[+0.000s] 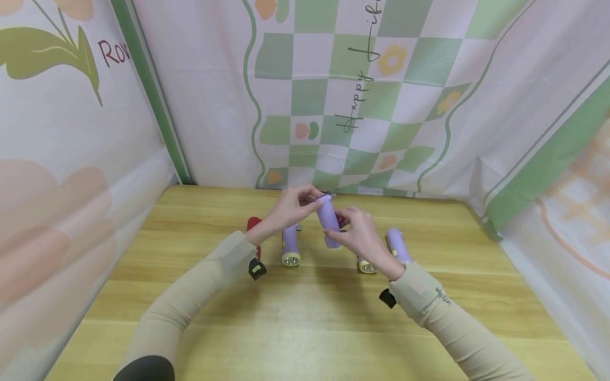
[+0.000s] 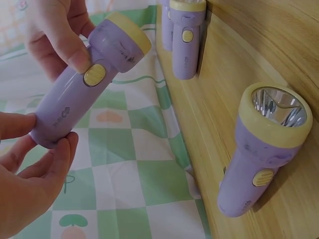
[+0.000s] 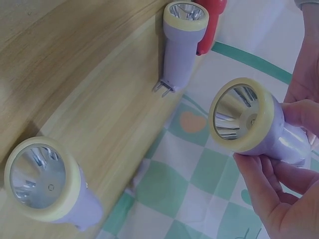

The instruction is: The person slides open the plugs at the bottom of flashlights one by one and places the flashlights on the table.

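A lilac flashlight (image 1: 328,216) with a pale yellow head ring (image 2: 130,34) is held above the table between both hands. My left hand (image 1: 292,205) pinches its tail end between thumb and fingers, and small metal prongs (image 1: 329,194) show there in the head view. My right hand (image 1: 356,228) grips it near the head, its thumb beside the yellow switch (image 2: 94,75) in the left wrist view. In the right wrist view the clear lens (image 3: 237,112) faces the camera.
Three similar lilac flashlights lie on the wooden table (image 1: 305,328): one at left (image 1: 289,244), one partly behind the right hand (image 1: 367,265), one by the right wrist (image 1: 396,244). A red object (image 1: 253,224) sits behind the left wrist. A patterned curtain (image 1: 310,98) hangs behind.
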A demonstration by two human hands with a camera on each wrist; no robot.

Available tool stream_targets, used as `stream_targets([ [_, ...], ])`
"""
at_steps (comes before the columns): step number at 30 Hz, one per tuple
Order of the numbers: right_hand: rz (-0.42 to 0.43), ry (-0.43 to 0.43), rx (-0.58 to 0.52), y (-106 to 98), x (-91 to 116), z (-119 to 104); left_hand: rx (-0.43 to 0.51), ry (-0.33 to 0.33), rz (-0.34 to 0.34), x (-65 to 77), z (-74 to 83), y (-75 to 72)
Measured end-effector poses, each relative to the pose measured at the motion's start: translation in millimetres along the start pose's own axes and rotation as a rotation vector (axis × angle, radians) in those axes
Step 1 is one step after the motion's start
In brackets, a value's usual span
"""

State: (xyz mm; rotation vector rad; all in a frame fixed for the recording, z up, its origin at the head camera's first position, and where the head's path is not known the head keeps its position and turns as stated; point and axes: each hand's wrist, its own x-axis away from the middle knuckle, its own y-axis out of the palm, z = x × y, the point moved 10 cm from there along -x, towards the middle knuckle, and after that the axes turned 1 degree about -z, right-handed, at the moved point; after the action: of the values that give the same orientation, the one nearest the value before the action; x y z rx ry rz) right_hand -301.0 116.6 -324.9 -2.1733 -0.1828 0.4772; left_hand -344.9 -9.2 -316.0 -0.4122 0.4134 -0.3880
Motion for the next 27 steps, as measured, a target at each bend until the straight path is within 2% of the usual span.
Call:
stream_targets([
  [12, -0.013, -0.002, -0.016, 3.7, 0.0, 1.3, -0.009, -0.029, -0.051, 0.4, -2.2, 4.2],
  [27, -0.01, 0.024, -0.016, 2.0, -0.2, 3.5, -0.014, -0.039, -0.047, -1.1, -5.4, 4.4],
])
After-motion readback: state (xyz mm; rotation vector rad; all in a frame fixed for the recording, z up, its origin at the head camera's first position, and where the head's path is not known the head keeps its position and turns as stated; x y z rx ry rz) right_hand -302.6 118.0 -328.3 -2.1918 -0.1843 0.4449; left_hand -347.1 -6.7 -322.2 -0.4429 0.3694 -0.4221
